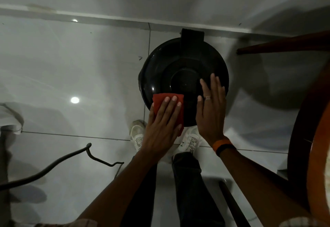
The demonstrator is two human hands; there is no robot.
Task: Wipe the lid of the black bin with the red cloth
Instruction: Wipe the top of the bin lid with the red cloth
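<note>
A round black bin stands on the tiled floor against the wall, seen from above, and its glossy domed lid [175, 67] has a hinge block at the far side. A folded red cloth [161, 101] lies on the lid's near left part. My left hand [162, 121] presses flat on the cloth, fingers spread over it. My right hand [211, 109] rests flat and open on the lid's near right part, with a ring on one finger and an orange and black band at the wrist. The near rim of the lid is hidden under both hands.
My white shoes [189, 141] stand just in front of the bin. A dark cable [59, 160] snakes across the floor at the left. A brown wooden table [317, 137] curves along the right edge, one leg [282, 46] reaching toward the bin. The wall skirting [107, 17] runs behind.
</note>
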